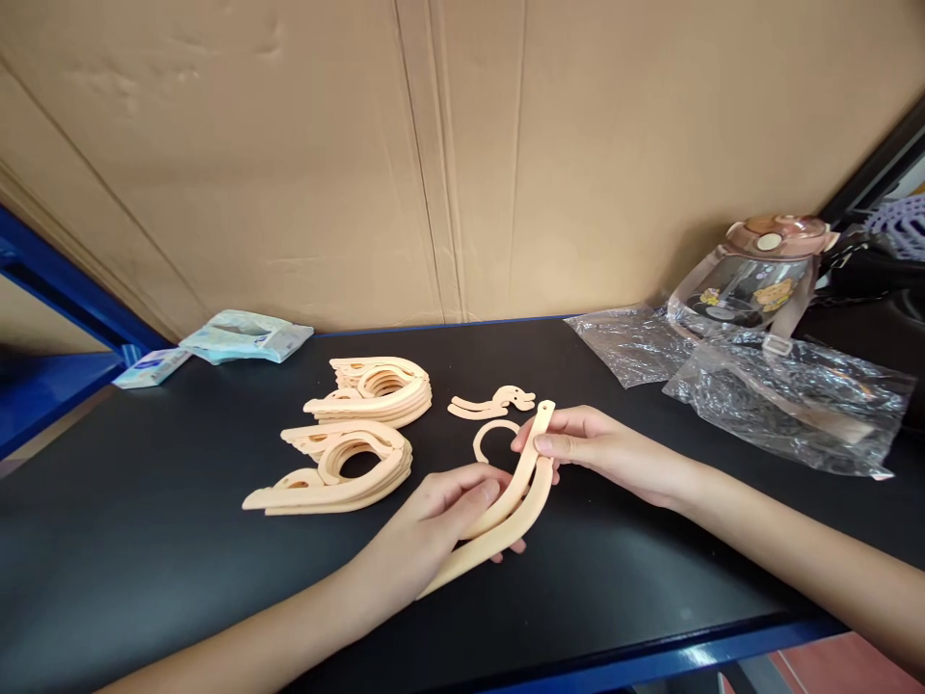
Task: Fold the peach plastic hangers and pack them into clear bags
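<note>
Left hand (449, 509) and right hand (596, 448) both gripped two curved strips (533, 505), held together over the near middle of the surface (614, 578). Smooth, slender and pale cream, they bent alike, one alongside the other (a small hole showed at one far tip). The left hand covered the inner strip's near end; right fingers hid part of a pale ring (478, 444) beyond. Whether the strips were joined was hard to make out.
</note>
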`<state>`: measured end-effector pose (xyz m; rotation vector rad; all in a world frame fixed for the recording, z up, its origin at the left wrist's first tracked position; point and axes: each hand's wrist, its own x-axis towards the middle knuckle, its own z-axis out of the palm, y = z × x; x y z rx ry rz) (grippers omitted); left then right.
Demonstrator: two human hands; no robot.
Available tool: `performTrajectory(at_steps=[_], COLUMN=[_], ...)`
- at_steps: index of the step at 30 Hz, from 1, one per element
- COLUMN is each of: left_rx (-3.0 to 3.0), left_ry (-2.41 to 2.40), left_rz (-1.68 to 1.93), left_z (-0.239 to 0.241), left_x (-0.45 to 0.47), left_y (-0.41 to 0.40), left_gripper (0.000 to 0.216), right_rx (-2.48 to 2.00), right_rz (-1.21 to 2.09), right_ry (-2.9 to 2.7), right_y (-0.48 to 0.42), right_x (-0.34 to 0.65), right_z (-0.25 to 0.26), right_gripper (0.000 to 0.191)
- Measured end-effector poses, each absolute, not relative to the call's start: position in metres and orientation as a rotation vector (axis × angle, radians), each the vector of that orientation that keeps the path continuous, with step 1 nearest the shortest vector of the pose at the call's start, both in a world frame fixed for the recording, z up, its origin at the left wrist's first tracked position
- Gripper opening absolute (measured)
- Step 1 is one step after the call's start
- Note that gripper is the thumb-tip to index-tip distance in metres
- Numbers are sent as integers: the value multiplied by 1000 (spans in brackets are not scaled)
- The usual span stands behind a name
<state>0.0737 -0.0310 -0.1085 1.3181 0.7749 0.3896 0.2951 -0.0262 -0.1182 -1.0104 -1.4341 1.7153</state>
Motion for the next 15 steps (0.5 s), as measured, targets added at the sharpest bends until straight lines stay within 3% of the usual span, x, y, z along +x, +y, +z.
performTrajectory(at_steps=[6, 15], left_rx=[885, 769], left_ry=[585, 453], left_rz=[328, 273], left_z=[-111, -117], left_x=[79, 78], left_y=[-31, -31], left_gripper=[29, 28], right_rx=[-977, -777], right_rz=[1740, 1839], right_ry=[-1485, -1629], right_y=[-26, -27], right_x=[297, 301], right_z=[-117, -111], right_gripper=[23, 18])
